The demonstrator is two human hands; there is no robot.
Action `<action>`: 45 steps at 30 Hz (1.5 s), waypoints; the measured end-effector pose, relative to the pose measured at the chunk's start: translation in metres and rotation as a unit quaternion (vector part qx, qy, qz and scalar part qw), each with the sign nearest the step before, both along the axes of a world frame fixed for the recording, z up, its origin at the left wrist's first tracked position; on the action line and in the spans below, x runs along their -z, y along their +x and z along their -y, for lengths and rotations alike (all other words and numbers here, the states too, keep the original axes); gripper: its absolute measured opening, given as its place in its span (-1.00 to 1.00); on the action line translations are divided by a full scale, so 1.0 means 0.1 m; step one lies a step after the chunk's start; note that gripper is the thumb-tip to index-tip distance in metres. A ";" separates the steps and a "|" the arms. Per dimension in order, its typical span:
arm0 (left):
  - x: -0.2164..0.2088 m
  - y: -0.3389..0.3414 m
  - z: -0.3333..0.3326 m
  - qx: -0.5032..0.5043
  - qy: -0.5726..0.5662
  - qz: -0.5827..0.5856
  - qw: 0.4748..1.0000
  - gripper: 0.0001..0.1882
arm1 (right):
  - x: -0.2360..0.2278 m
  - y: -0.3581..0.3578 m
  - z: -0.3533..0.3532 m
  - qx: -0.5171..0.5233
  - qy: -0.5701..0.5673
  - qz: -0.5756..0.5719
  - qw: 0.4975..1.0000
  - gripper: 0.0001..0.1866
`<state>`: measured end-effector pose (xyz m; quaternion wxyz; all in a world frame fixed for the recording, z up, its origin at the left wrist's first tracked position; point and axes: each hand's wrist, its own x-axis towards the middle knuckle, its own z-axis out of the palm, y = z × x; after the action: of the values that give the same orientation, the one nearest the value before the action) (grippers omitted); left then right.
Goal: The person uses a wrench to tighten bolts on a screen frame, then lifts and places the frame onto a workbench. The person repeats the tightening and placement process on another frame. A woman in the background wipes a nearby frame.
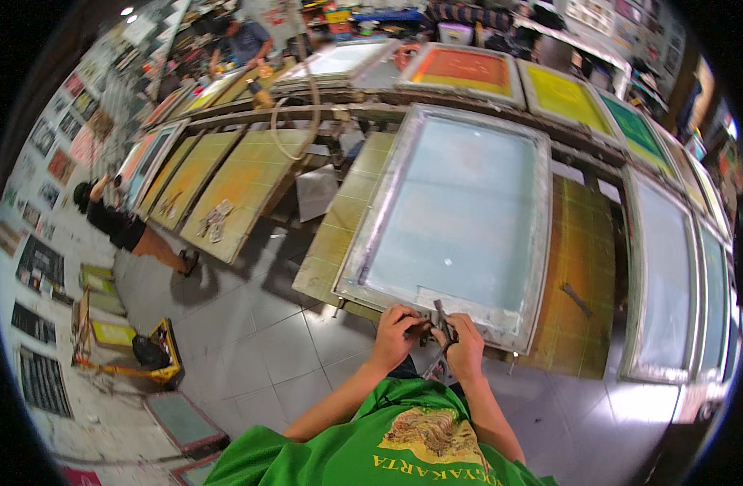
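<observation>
In front of me a large screen-printing frame [541, 243], with pale blue mesh and a worn whitish border, lies tilted on a yellowish printing board [339, 219]. Both of my hands meet at its near edge. The fingers of my left hand [395, 336] are pinched together against a small dark fitting there; what exactly they hold is hidden. Closed around a slim dark metal hand tool [440, 312] is my right hand [465, 344], just beside the left. The tool's end points up over the frame border, and its exact kind is unclear.
Another dark tool [576, 300] lies on the board's right part. More framed screens [663, 267] lean at the right, and others, including an orange one [460, 71], line the far side. A person in black [116, 223] stands at left; another person [246, 40] works far back.
</observation>
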<state>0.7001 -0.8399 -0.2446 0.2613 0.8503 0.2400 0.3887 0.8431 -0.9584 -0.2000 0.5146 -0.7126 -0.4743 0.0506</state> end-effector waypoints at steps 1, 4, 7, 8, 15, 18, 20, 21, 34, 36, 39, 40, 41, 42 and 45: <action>0.00 -0.01 0.01 -0.013 -0.006 -0.009 1.000 -0.72 | 0.05 0.00 0.01 -0.003 -0.020 -0.006 1.000 -0.69; 0.05 0.04 0.02 -0.048 -0.006 -0.030 0.998 -0.68 | 0.24 0.02 0.05 -0.001 -0.061 -0.011 0.998 -0.67; -0.11 0.12 0.12 -0.083 -0.002 -0.021 0.996 -0.66 | 0.36 0.04 0.09 -0.011 -0.064 -0.021 0.998 -0.67; -0.09 0.08 0.12 -0.065 0.001 -0.019 0.998 -0.66 | 0.37 0.04 0.10 -0.025 -0.058 -0.032 0.998 -0.66; -0.09 -0.05 0.06 0.013 0.001 -0.006 1.000 -0.77 | 0.21 0.04 0.05 -0.025 0.003 -0.013 1.000 -0.66; -0.01 0.03 0.08 -0.047 -0.019 -0.023 0.998 -0.77 | 0.27 0.02 0.06 -0.008 -0.016 -0.013 1.000 -0.69; -0.01 0.06 0.11 -0.070 -0.025 -0.026 0.997 -0.73 | 0.26 0.02 0.08 -0.002 -0.034 -0.012 0.999 -0.70; -0.03 0.08 0.12 -0.080 -0.029 -0.027 0.996 -0.71 | 0.27 0.02 0.08 -0.009 -0.022 -0.010 1.000 -0.72; 0.00 -0.06 0.05 -0.017 0.004 -0.019 1.000 -0.69 | 0.35 0.04 0.10 -0.015 -0.042 0.005 0.999 -0.68; 0.04 -0.01 0.08 -0.039 -0.039 -0.033 0.998 -0.72 | 0.37 0.07 0.11 -0.030 -0.017 0.002 0.999 -0.68; -0.06 0.07 0.15 -0.088 -0.020 -0.048 0.995 -0.74 | 0.25 0.06 0.07 -0.055 0.033 0.017 0.998 -0.69; -0.07 0.10 0.16 -0.096 -0.016 -0.055 0.994 -0.74 | 0.18 0.05 0.04 -0.042 0.034 0.019 0.998 -0.69; -0.07 0.11 0.17 -0.101 -0.012 -0.061 0.993 -0.75 | 0.11 0.03 0.03 -0.026 0.034 0.022 0.999 -0.68; -0.07 0.11 0.17 -0.106 -0.009 -0.068 0.992 -0.75 | 0.09 0.01 0.03 -0.010 0.034 0.024 0.999 -0.68; -0.12 0.06 0.14 -0.068 -0.011 -0.051 0.996 -0.73 | 0.29 0.05 0.05 -0.008 -0.013 0.003 1.000 -0.67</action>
<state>0.7057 -0.8536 -0.2325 0.2308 0.8479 0.3147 0.3588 0.8485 -0.9637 -0.2285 0.5033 -0.7159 -0.4804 0.0587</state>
